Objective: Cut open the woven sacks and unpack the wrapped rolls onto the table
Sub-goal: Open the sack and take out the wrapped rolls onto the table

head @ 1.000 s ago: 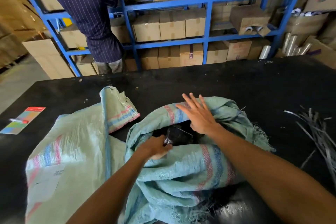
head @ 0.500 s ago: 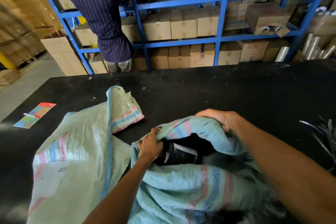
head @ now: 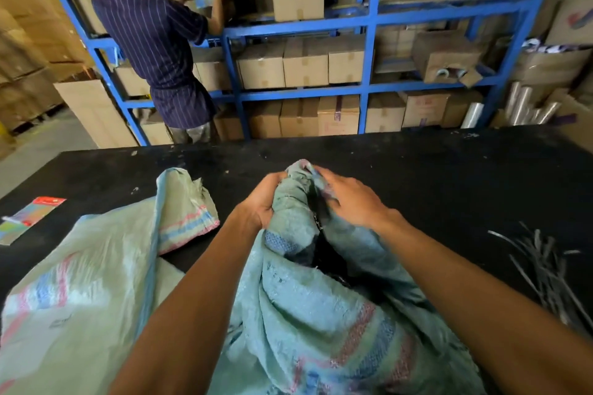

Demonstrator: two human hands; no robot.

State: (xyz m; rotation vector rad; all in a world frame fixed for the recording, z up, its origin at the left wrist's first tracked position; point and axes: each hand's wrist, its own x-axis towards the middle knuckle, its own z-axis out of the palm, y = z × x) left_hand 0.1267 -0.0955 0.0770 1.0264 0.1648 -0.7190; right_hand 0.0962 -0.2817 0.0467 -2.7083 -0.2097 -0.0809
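A green woven sack point(head: 321, 324) with red and blue stripes lies bunched on the black table point(head: 449, 176) in front of me. My left hand point(head: 263, 199) grips the gathered cloth at the sack's far end. My right hand point(head: 349, 202) holds the same bunched mouth from the right side. A dark slit point(head: 324, 234) between the folds shows black contents, too hidden to tell apart. A second, flatter green sack point(head: 96, 282) lies to the left, its top folded over.
Cut grey strapping strips point(head: 545, 266) lie at the table's right. A colourful card point(head: 29, 218) rests at the left edge. Beyond the table, a person in a striped shirt point(head: 157, 51) stands at blue shelving point(head: 369, 19) full of cardboard boxes.
Both hands have moved forward and together, gathering the sack's open mouth into a bunch. The black contents that showed in the wide opening are now mostly covered.
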